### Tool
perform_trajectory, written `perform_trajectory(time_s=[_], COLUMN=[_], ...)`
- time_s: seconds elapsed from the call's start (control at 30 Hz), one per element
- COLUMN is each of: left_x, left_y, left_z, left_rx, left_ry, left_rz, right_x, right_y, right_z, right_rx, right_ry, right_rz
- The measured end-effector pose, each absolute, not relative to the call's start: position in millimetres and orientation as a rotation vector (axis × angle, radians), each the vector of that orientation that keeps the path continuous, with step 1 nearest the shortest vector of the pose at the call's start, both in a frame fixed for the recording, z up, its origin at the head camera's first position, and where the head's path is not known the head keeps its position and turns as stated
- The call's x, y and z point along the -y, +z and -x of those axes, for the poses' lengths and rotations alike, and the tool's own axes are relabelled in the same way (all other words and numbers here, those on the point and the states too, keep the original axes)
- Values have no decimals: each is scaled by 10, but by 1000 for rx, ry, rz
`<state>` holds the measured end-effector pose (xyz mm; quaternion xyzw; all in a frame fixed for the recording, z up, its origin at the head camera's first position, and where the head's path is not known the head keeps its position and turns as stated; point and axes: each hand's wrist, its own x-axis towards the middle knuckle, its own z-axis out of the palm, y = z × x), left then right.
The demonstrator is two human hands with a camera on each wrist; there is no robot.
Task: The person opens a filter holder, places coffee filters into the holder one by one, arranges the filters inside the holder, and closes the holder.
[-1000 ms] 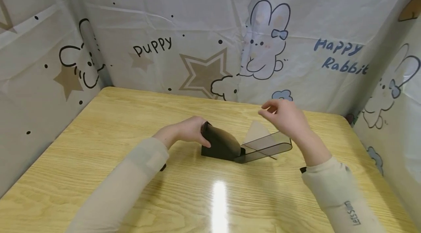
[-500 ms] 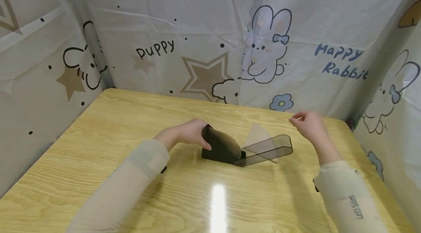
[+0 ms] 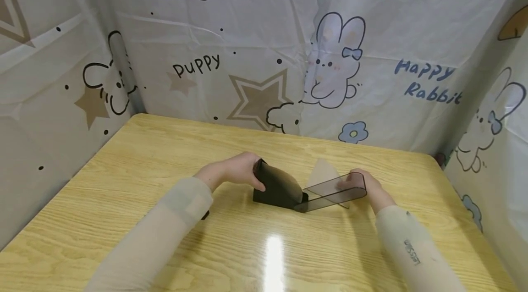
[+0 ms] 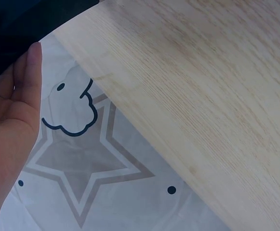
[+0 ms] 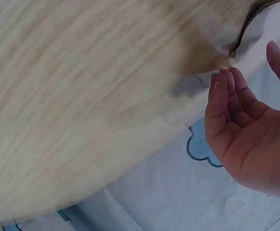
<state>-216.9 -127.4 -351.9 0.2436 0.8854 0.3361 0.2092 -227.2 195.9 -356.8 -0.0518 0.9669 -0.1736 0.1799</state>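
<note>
A black box (image 3: 272,190) with a curved brownish mouth stands on the table, its smoky see-through lid (image 3: 319,203) swung out to the right. My left hand (image 3: 240,169) grips the box at its back end, thumb on the near side; in the left wrist view the fingers (image 4: 29,72) lie against its dark wall. Behind the lid lies a pale fan-shaped paper (image 3: 321,171), perhaps a coffee filter. My right hand (image 3: 370,187) is beside the lid's far end, its fingertips partly seen through it. In the right wrist view, thumb and fingers (image 5: 219,98) stand apart, holding nothing visible.
The wooden table (image 3: 165,237) reaches back to a printed cloth backdrop (image 3: 255,44), which also hangs at both sides. A bright light reflection lies on the near tabletop.
My right hand went right, away from above the lid, then came down and back left behind the lid's end. My left hand still holds the box in place.
</note>
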Motion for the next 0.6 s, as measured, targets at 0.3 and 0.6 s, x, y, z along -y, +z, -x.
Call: perform_trajectory(time_s=[0.3, 0.6], left_x=[1283, 1285], left_y=[-3538, -3536], left_z=[2173, 2168], left_rx=[-2467, -2468], left_ry=[933, 932], left_rz=[-690, -699], right_x=[-2142, -2926], right_y=[-4083, -5519], right_z=[2634, 3650], right_rx=[-2725, -2791], right_ry=[-542, -710], right_rz=[125, 278])
